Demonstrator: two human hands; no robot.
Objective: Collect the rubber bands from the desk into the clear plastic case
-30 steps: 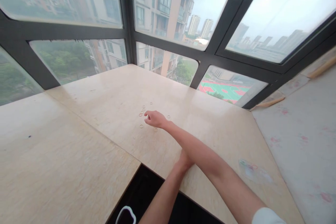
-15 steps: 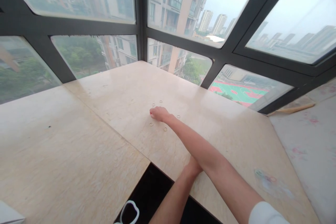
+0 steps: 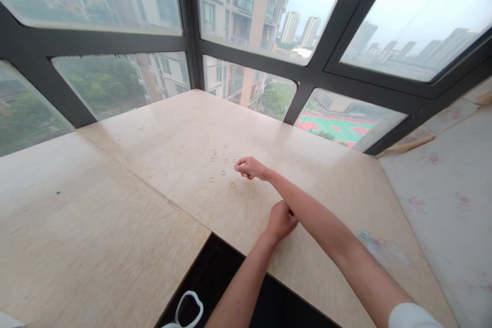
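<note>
Several thin pale rings lie loosely grouped on the beige marbled countertop, among them a front ring (image 3: pixel 232 184) and a back ring (image 3: pixel 225 146). My right hand (image 3: pixel 250 168) is just right of the group, thumb and fingers pinched together low over the surface. Close by its fingertips is another ring (image 3: pixel 234 161); whether something is in the pinch is too small to make out. My left hand (image 3: pixel 280 221) is closed beneath my right forearm, its fingertips partly hidden, with a small dark spot showing by them.
At the right lies a clear plastic bag (image 3: pixel 388 251) with coloured loops (image 3: pixel 371 238). White-framed glasses (image 3: pixel 189 310) lie on a black surface (image 3: pixel 215 261) at the near edge. Dark window frames (image 3: pixel 192 46) border the countertop (image 3: pixel 115 225), and a flowered wall (image 3: pixel 434 205) stands right.
My right hand has moved right, uncovering rings it hid before. My left hand has come further forward and shows more under the forearm. The view has shifted to the right.
</note>
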